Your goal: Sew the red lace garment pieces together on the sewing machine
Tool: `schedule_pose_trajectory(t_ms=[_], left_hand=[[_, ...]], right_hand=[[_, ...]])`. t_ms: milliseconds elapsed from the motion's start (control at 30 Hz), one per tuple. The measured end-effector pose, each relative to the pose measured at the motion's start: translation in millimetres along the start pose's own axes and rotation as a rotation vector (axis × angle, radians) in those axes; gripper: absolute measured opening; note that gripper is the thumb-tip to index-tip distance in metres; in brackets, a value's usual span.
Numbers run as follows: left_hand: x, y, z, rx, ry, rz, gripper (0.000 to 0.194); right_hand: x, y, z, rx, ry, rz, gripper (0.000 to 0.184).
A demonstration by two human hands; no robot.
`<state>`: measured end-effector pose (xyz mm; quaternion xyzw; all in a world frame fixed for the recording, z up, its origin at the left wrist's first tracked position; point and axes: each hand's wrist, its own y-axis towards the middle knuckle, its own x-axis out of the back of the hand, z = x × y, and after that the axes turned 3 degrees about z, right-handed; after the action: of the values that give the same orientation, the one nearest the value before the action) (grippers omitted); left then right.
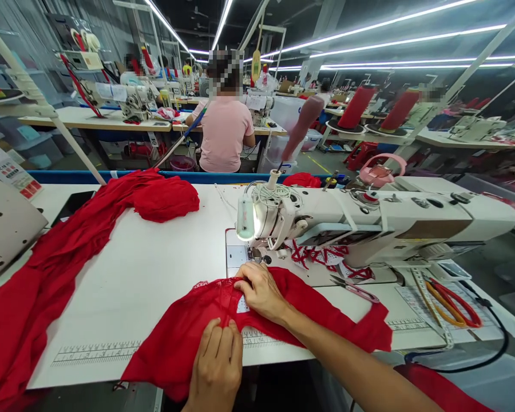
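A red sheer garment piece [189,332] lies on the white table in front of the sewing machine [369,223]. My left hand [217,366] grips its near edge with the fingers curled over the cloth. My right hand [260,292] presses on the fabric just below the needle area [254,256], fingers bent and pinching the cloth. A small white label shows between my hands.
A long pile of red fabric [68,252] runs along the table's left side. Red trim pieces [321,254], scissors [356,289] and red-handled snips [452,303] lie under and right of the machine. A person in a pink shirt [224,131] sits at the bench ahead.
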<state>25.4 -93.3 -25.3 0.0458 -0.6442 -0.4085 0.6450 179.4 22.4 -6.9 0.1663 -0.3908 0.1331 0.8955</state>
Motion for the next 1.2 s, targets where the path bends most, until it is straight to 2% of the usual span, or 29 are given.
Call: schedule_pose_trajectory(t_ms=[233,300,400,467,533,600,667,733,800,933,1200], left_hand=[[1.3,-2.1,0.7,0.059,-0.015,0.0,0.028],[2.1,0.0,4.9,0.121,-0.143,0.047,0.02],[2.4,6.2,14.4,0.258,-0.51,0.074,0.02],[-0.5,10.7,19.8,0.358,-0.653,0.024,0.02],[-6.7,14.3,23.6,0.417,-0.66,0.002,0.021],[-14.6,17.0,28.1,0.373,-0.607,0.059,0.029],[-21.7,19.5,35.5,0.243,-0.53,0.163,0.043],[-26.1,22.3,45.1,0.115,-0.451,0.26,0.055],[-27.9,25.2,53.1,0.043,-0.386,0.317,0.06],[-28.1,26.8,55.6,0.014,-0.257,0.294,0.061],[-23.8,31.0,61.3,-0.076,-0.166,0.304,0.071]], right_hand=[[-0.3,1.7,-1.3,0.045,-0.019,-0.018,0.021],[5.9,-0.2,0.1,0.089,-0.016,-0.01,0.019],[21.0,-11.8,5.7,0.171,-0.014,-0.013,0.011],[30.1,-24.8,8.9,0.215,-0.013,-0.033,0.022],[35.2,-38.0,7.9,0.255,-0.006,-0.026,0.033],[37.1,-48.2,1.2,0.293,0.003,0.016,0.032],[38.6,-54.8,-9.4,0.3,-0.013,0.07,0.03],[42.1,-58.7,-19.7,0.269,-0.069,0.135,0.043],[47.2,-61.4,-26.4,0.223,-0.138,0.216,0.057],[54.6,-64.0,-28.3,0.15,-0.186,0.317,0.067],[51.9,-65.5,-29.3,0.122,-0.195,0.386,0.075]])
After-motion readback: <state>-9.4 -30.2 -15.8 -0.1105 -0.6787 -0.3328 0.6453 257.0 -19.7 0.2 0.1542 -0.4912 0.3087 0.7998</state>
